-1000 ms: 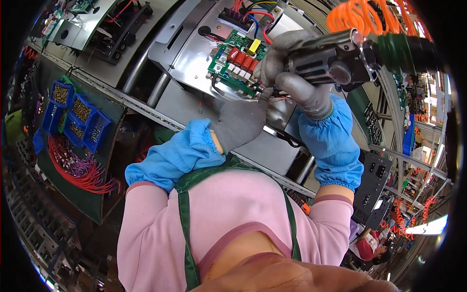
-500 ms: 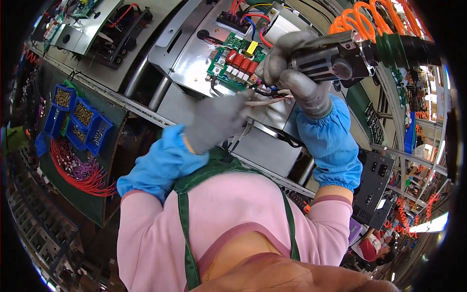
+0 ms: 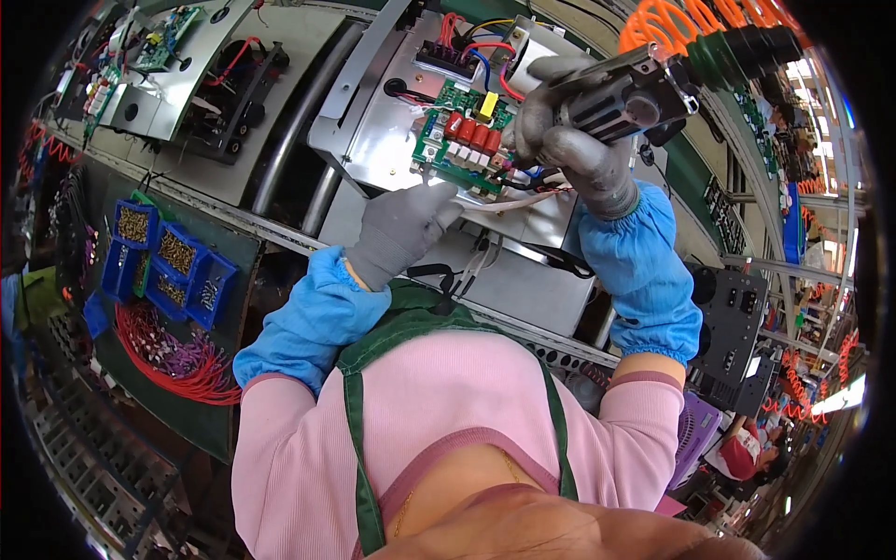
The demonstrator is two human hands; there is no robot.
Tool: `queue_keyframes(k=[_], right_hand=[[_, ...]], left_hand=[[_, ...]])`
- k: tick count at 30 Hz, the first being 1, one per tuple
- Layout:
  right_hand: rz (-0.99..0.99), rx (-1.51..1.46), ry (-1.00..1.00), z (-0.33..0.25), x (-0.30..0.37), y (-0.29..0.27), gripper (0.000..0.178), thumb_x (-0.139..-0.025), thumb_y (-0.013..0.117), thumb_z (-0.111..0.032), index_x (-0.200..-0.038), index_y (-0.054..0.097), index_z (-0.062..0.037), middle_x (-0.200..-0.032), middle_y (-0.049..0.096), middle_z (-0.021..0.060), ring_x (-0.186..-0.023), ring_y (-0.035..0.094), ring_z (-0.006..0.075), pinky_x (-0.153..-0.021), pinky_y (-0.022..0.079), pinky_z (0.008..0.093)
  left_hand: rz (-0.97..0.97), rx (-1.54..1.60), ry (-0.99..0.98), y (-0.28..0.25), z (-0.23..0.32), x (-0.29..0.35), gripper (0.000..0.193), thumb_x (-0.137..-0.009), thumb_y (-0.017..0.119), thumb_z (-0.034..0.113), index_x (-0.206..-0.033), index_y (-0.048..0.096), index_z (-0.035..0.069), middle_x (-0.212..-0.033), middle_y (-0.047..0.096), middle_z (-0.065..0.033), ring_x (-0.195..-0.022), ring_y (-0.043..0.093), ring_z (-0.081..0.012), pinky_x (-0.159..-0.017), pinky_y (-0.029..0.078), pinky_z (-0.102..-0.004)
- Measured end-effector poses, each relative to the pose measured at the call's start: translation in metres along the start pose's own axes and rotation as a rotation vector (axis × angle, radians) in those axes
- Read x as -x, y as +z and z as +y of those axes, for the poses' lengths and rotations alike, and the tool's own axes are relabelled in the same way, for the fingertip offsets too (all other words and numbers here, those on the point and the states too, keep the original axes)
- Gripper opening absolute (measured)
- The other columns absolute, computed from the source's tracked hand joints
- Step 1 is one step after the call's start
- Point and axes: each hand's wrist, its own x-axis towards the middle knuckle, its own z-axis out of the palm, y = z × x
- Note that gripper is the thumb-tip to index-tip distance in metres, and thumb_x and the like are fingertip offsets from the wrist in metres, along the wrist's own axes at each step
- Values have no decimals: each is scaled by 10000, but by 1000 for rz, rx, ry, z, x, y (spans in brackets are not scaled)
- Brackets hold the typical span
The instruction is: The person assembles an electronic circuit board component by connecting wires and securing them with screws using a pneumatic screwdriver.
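Observation:
My right hand [image 3: 583,140], in a worn grey glove, is wrapped round a dark power driver [image 3: 621,105] held over the right side of an open metal chassis [image 3: 373,159]. Inside the chassis lies a green circuit board [image 3: 464,140] with red and white components and a yellow one. My left hand [image 3: 401,229], also gloved in grey, is at the board's near left edge with its fingers curled together. Whatever they hold, if anything, is hidden. Pale wires [image 3: 509,203] run along the near edge of the board. The driver's tip is hidden behind my right hand.
Blue bins [image 3: 177,250] of screws stand at the left, beside a bundle of red wires [image 3: 177,369]. Another metal unit [image 3: 173,93] lies at the far left. An orange coiled hose [image 3: 695,23] hangs at the far right. Metal rollers [image 3: 303,126] lie left of the chassis.
My left hand has drawn back slightly to the left and is no longer blurred. The driver's rear end has tipped up away from me. The whole view has shifted slightly.

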Motion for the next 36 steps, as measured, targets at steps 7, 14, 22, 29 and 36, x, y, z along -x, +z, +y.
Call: queue_keyframes(k=[7,14,22,29,36], right_hand=[[8,-98,-39,8,0,-2,592,-731,638,-213,-1261,446,-32,-577,428,23,-520,470,143,-630,495,354],[19,-203,-142,3,-2,5,588,-725,677,-202,-1242,461,-24,-691,515,50,-579,525,166,-620,488,352],[6,-228,-6,15,7,-25,483,-796,616,-200,-1217,432,-49,-653,407,-9,-556,393,103,-562,346,303],[5,-130,-193,3,-2,13,523,-839,594,-231,-1283,363,-80,-606,357,-24,-495,348,95,-523,329,254],[87,-125,-138,-1,4,15,503,-853,538,-198,-1298,380,-24,-653,338,-22,-532,332,83,-582,322,262]], left_hand=[[107,173,59,4,-15,0,239,-830,626,270,-1005,604,109,-764,627,-117,-681,630,-286,-574,497,-389],[-443,1446,-821,-39,-16,-10,469,-900,511,373,-1229,507,39,-970,617,-96,-931,614,-223,-690,510,-353],[-53,1772,-778,-50,-115,97,274,-861,525,27,-1129,526,-31,-1101,569,-150,-1088,547,-260,-977,449,-367],[562,368,-891,-144,-229,207,304,-848,603,92,-1126,552,-22,-963,628,-84,-863,578,-157,-786,481,-276],[1392,775,-792,-234,-340,286,309,-732,417,-71,-990,588,-64,-830,609,-154,-740,600,-255,-674,519,-293]])
